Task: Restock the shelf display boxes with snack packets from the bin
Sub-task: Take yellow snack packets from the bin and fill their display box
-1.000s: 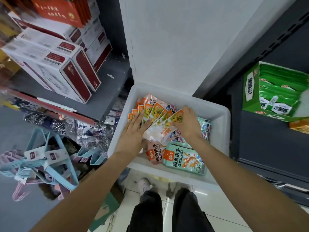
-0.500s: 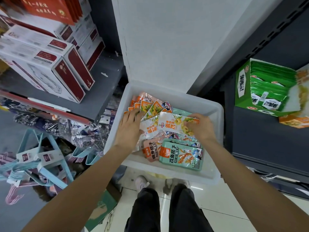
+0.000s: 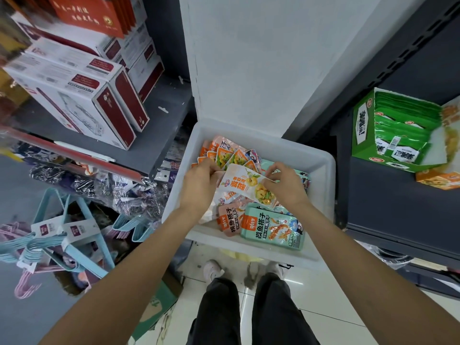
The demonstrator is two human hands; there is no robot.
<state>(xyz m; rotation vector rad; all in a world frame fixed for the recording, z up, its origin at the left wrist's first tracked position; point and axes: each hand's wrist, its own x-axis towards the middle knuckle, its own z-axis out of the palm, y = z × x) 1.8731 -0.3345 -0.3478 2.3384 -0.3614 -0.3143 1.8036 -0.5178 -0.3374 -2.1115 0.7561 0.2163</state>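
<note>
a white plastic bin (image 3: 321, 170) sits low between two dark shelf units, its far rim against a white pillar (image 3: 249, 58) and its near rim above the person's shoes on the tiled floor. both hands are inside it: the left hand (image 3: 199, 185) pinches the left edge of a white-and-orange snack packet (image 3: 245, 184), and the right hand (image 3: 286, 185) pinches its right edge with curled fingers, holding it just above the heap. more orange packets (image 3: 224, 155) are fanned along the far left wall, and a mint-green packet (image 3: 273, 229) lies flat near the front rim. bare bin floor shows along the right wall. on the right shelf, well apart from the bin, a green display box (image 3: 361, 125) stands open with green packets packed upright, with an orange display box (image 3: 438, 179) just beside it. on the left shelf, white-and-maroon cartons (image 3: 82, 100) reach its front edge.
</note>
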